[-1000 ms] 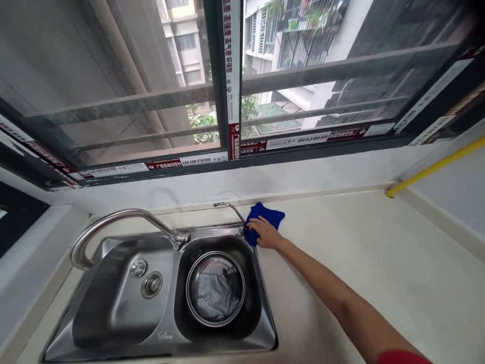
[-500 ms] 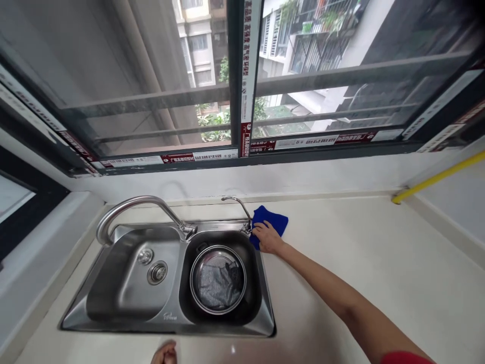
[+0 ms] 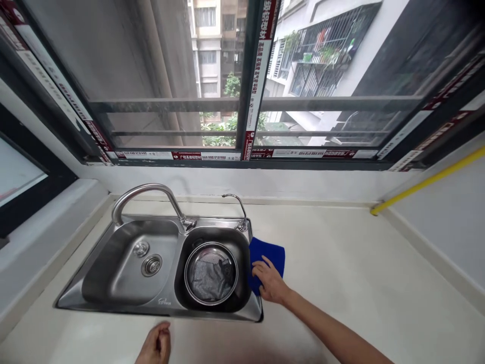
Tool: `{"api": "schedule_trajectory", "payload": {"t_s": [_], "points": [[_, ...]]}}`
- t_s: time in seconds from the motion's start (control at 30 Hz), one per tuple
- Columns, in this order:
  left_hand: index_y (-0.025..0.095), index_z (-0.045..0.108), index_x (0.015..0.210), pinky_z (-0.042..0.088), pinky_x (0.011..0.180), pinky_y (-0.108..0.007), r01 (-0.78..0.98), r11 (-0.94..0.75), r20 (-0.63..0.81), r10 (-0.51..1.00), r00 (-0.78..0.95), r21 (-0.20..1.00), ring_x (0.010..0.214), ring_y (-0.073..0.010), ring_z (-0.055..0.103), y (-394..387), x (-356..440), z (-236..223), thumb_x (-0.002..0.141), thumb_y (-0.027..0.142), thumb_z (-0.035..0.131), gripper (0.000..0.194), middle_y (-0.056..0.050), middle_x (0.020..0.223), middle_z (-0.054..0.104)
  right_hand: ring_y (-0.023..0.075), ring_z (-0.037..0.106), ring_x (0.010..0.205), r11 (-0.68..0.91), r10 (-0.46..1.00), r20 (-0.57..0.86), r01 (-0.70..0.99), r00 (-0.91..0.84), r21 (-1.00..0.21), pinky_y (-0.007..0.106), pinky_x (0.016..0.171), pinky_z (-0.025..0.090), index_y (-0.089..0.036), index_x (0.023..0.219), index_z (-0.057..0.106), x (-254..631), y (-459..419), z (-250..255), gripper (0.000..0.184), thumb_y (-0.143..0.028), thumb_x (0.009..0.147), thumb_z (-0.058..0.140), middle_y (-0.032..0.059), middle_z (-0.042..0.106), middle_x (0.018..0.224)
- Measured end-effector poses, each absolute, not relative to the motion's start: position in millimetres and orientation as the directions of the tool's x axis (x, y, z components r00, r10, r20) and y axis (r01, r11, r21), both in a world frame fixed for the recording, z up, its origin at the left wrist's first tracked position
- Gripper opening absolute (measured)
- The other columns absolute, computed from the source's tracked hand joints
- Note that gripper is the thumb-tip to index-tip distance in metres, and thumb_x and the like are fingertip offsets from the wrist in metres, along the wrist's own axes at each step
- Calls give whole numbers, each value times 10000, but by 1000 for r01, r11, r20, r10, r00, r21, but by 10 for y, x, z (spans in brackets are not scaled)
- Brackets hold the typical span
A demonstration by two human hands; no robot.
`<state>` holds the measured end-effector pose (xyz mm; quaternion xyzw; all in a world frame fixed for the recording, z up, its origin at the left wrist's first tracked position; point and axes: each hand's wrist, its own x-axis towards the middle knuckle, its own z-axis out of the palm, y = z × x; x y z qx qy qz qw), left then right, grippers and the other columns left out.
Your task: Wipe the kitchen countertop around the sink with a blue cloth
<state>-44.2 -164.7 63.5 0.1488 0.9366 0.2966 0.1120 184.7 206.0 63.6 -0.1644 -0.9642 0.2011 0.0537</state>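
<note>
A pale countertop (image 3: 329, 263) lies beneath a dark-framed window (image 3: 303, 164) as a right hand (image 3: 272, 283), fingers spread, rests on a blue cloth (image 3: 272, 250) along the right rim of a double-bowl stainless-steel sink (image 3: 171, 285); the left hand (image 3: 156, 341) is loosely clenched near its front edge.

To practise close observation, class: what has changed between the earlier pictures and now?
The right hand and the blue cloth moved from beside the small tap toward the person, along the right edge of the sink. The left hand came into view near the sink's front edge. Nothing was visibly picked up or let go. The large tap and round container stayed put.
</note>
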Motion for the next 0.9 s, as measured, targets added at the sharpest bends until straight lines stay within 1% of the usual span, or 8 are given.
{"api": "schedule_trajectory", "payload": {"t_s": [0.23, 0.4, 0.5, 0.57, 0.63, 0.73, 0.83, 0.9], "points": [[287, 700, 1084, 484, 737, -298, 209, 838, -217, 357, -909, 504, 835, -200, 679, -1617, -466, 719, 909, 451, 383, 398, -40, 1019, 752, 258, 532, 1265, 799, 285, 119, 167, -951, -577, 592, 1242, 143, -235, 1013, 551, 2446, 1396, 577, 592, -140, 437, 454, 45, 687, 1070], [286, 685, 1112, 486, 757, -289, 249, 837, -242, 404, -882, 487, 885, -194, 681, -1629, -495, 696, 926, 457, 363, 409, -40, 1063, 744, 249, 655, 1042, 459, 634, 86, 284, -769, -842, 503, 1076, 448, -244, 900, 630, 2726, 1453, 662, 436, -184, 508, 449, 32, 727, 986], [282, 669, 1146, 482, 768, -299, 241, 848, -264, 397, -879, 473, 926, -205, 678, -1622, -506, 702, 929, 464, 353, 424, -49, 1133, 734, 249, 674, 889, 129, 895, -23, 308, -445, -942, 412, 839, 563, -224, 935, 647, 2860, 1693, 877, 381, -268, 592, 486, 39, 727, 931], [285, 663, 1163, 477, 758, -301, 221, 857, -278, 379, -882, 466, 919, -207, 677, -1611, -507, 718, 929, 473, 353, 431, -49, 1148, 731, 244, 669, 849, 26, 979, -26, 254, -200, -967, 383, 776, 570, -211, 987, 629, 2945, 1829, 1043, 397, -305, 618, 516, 35, 722, 915], [285, 670, 1153, 467, 726, -293, 217, 859, -273, 371, -887, 463, 870, -197, 673, -1598, -500, 737, 927, 467, 361, 424, -47, 1105, 738, 254, 673, 941, 75, 990, 50, 195, -130, -978, 391, 840, 566, -213, 1039, 603, 3031, 1879, 1159, 399, -317, 660, 535, 52, 726, 1015], [277, 687, 1119, 449, 685, -285, 223, 851, -238, 368, -899, 475, 792, -184, 655, -1577, -478, 772, 920, 446, 382, 401, -48, 1044, 744, 299, 609, 1204, 323, 862, 201, 200, -466, -925, 513, 1098, 439, -228, 1090, 600, 3149, 1767, 1158, 361, -371, 764, 537, 99, 687, 1234], [270, 698, 1092, 444, 693, -292, 225, 837, -209, 368, -906, 498, 777, -185, 647, -1559, -452, 804, 911, 426, 401, 381, -50, 1047, 745, 332, 485, 1373, 583, 577, 109, 315, -809, -749, 667, 1210, 190, -265, 1102, 642, 3200, 1540, 964, 311, -403, 858, 509, 93, 613, 1386], [267, 700, 1088, 443, 703, -299, 223, 841, -208, 363, -909, 494, 793, -192, 650, -1552, -443, 817, 908, 422, 398, 384, -54, 1048, 746, 330, 380, 1454, 669, 577, 63, 426, -814, -609, 696, 1208, 163, -287, 1236, 609, 3166, 1399, 787, 366, -389, 916, 462, 87, 510, 1501]]}}
